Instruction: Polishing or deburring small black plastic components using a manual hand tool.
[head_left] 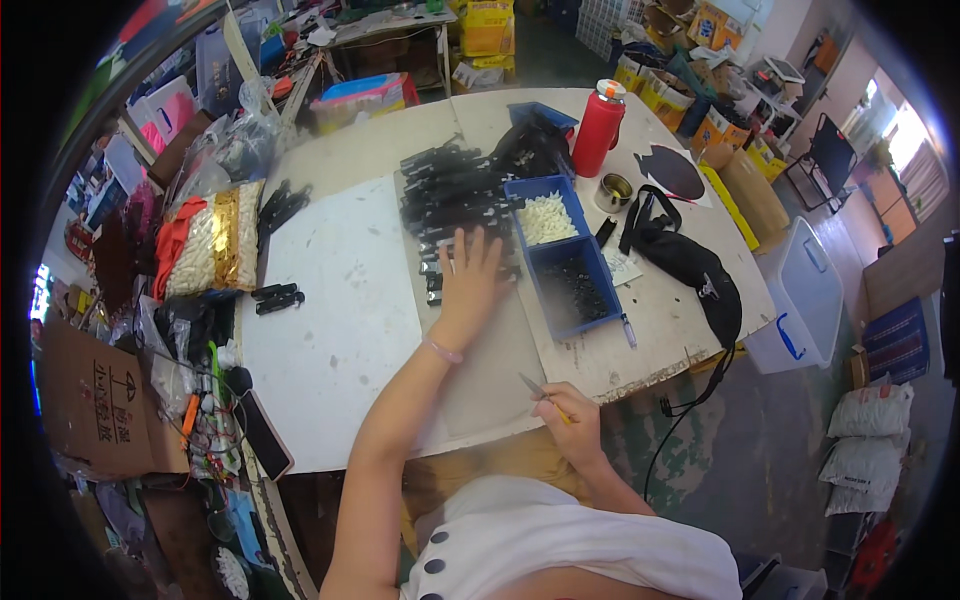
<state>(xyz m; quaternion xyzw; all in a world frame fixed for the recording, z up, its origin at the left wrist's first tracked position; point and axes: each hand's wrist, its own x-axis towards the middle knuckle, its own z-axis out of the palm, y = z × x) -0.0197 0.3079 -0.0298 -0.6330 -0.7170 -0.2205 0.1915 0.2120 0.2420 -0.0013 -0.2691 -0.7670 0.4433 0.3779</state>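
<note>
My left hand (470,285) lies with fingers spread over the near end of a row of black plastic parts (440,205), touching them. These slim parts are packed side by side, and their exact kind is too small to tell. Near the table's front edge, my right hand (573,425) is closed around a small pointed tool (532,385) with a grey tip and a yellowish handle. The tip points up and to the left, apart from the black parts. A few more black pieces (278,298) lie on the left side of the white sheet.
Right of the parts stand a blue bin of white pieces (547,218) and a blue bin of small black pieces (572,290). Beyond are a red flask (598,130), a metal cup (612,192) and a black waist bag (690,265). A phone (264,433) lies at the left edge.
</note>
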